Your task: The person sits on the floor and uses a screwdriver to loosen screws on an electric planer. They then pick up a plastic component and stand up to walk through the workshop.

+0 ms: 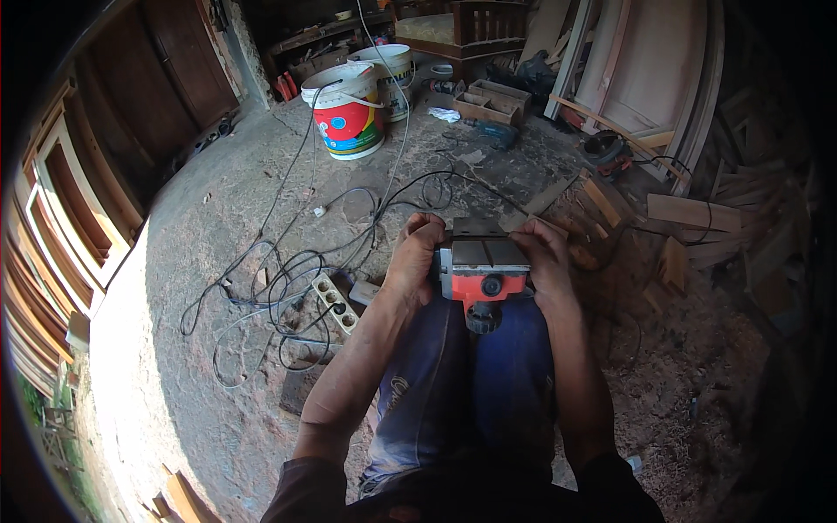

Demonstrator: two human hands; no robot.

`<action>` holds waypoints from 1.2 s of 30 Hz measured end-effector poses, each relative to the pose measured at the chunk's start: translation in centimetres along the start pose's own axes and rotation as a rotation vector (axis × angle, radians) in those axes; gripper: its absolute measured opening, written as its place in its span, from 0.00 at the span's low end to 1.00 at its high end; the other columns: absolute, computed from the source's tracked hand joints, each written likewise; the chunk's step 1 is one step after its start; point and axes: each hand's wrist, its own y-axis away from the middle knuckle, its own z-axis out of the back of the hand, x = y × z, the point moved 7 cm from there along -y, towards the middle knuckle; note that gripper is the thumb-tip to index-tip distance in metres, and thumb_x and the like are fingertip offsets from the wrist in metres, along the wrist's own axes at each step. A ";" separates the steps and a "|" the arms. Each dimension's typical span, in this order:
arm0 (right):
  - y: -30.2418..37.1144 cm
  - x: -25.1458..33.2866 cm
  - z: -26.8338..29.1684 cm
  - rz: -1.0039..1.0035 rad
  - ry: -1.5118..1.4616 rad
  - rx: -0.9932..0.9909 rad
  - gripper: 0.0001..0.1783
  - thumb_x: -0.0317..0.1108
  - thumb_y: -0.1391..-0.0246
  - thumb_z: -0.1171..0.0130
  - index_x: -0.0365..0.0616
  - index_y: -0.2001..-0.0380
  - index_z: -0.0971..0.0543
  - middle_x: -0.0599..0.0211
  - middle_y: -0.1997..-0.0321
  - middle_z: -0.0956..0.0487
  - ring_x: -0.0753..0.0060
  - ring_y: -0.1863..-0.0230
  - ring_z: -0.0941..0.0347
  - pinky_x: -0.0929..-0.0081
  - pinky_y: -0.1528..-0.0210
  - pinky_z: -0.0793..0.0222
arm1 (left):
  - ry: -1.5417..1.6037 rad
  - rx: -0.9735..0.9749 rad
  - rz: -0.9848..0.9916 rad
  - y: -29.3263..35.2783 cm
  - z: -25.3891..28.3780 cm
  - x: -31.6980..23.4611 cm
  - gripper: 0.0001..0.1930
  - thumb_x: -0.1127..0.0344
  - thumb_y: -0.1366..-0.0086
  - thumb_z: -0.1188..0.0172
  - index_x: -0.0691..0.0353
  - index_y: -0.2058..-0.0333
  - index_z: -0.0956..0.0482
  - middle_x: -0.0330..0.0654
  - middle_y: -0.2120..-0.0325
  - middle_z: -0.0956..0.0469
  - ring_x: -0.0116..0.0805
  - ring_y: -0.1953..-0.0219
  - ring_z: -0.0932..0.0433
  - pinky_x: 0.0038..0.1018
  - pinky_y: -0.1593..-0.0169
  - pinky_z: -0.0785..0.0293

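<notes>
An electric hand planer with an orange-red body lies over my knees, its grey metal sole turned up and a black knob at the near end. My left hand grips its left side, fingers curled at the far corner. On the right side, my right hand holds it with the thumb and fingers bent around the edge. Both sets of fingertips are partly hidden by the tool. Beneath it are my blue work trousers, dusty and worn at one knee.
Left of my legs lies a white power strip with a plug in it, among tangled black and grey cables. Ahead stand two paint buckets and a wooden box. Wood offcuts and shavings cover the right side.
</notes>
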 end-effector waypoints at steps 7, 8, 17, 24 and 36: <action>0.1 0.4 -0.2 0.018 0.003 0.003 0.04 0.27 0.45 0.43 0.41 0.73 0.23 0.76 0.75 0.25 0.88 0.74 0.33 0.85 0.71 0.39 | -0.086 -0.006 -0.020 0.0 -0.1 -0.5 0.07 0.73 0.48 0.45 0.59 0.69 0.29 0.36 0.74 0.31 0.26 0.71 0.32 0.24 0.65 0.34; 0.1 0.6 -0.2 0.017 0.015 0.002 0.04 0.27 0.45 0.44 0.41 0.73 0.23 0.76 0.75 0.25 0.88 0.74 0.33 0.85 0.71 0.39 | -0.095 -0.001 -0.022 -0.1 0.0 -0.4 0.06 0.73 0.48 0.45 0.59 0.69 0.29 0.36 0.74 0.31 0.26 0.71 0.32 0.24 0.66 0.34; 0.1 0.6 -0.3 0.020 0.019 0.013 0.05 0.27 0.44 0.44 0.41 0.74 0.23 0.77 0.76 0.26 0.89 0.74 0.33 0.86 0.72 0.40 | -0.080 -0.013 0.031 -0.8 0.1 0.0 0.07 0.74 0.48 0.44 0.59 0.69 0.29 0.36 0.75 0.31 0.27 0.71 0.32 0.25 0.67 0.34; 0.1 0.5 -0.4 0.016 -0.002 0.012 0.05 0.28 0.44 0.43 0.41 0.74 0.24 0.77 0.77 0.26 0.89 0.75 0.33 0.85 0.74 0.40 | -0.046 -0.011 0.043 -0.9 0.0 0.1 0.07 0.74 0.47 0.45 0.58 0.68 0.29 0.36 0.74 0.31 0.28 0.71 0.31 0.26 0.67 0.33; 0.2 0.8 -0.8 0.029 -0.027 0.031 0.05 0.27 0.44 0.44 0.40 0.73 0.24 0.75 0.78 0.26 0.88 0.77 0.33 0.85 0.75 0.39 | -0.068 -0.049 0.039 -0.8 0.2 0.1 0.06 0.73 0.47 0.46 0.57 0.68 0.30 0.35 0.74 0.31 0.27 0.71 0.33 0.26 0.66 0.34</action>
